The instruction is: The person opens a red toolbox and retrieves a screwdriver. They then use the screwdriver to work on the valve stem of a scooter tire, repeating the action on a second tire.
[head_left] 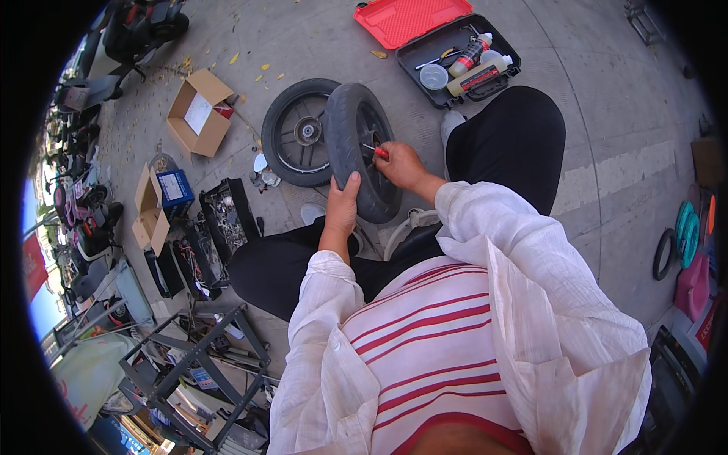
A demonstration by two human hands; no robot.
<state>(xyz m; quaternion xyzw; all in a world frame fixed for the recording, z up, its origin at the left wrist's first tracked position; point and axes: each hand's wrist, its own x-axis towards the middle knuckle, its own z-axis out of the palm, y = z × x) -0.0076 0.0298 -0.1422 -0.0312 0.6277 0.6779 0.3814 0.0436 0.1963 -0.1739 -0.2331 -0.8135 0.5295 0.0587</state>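
Observation:
Between my knees a black scooter wheel with its tyre (350, 144) stands upright, tilted a little. My left hand (343, 206) grips the tread on its near left side, thumb up against the rubber. At the hub my right hand (402, 164) is closed round the red handle of a screwdriver (381, 153), whose thin metal shaft points left into the wheel. The tip's exact contact is too small to make out. Behind, a second wheel (284, 144) lies flat on the ground, its hub facing up, partly covered by the upright one.
An open tool case (485, 89) with bottles and cups lies at the far right. Cardboard boxes (214, 140), a blue box (176, 187) and bins of small parts (230, 216) stand to the left. A metal rack (163, 387) is at lower left; parked scooters (144, 38) line the left.

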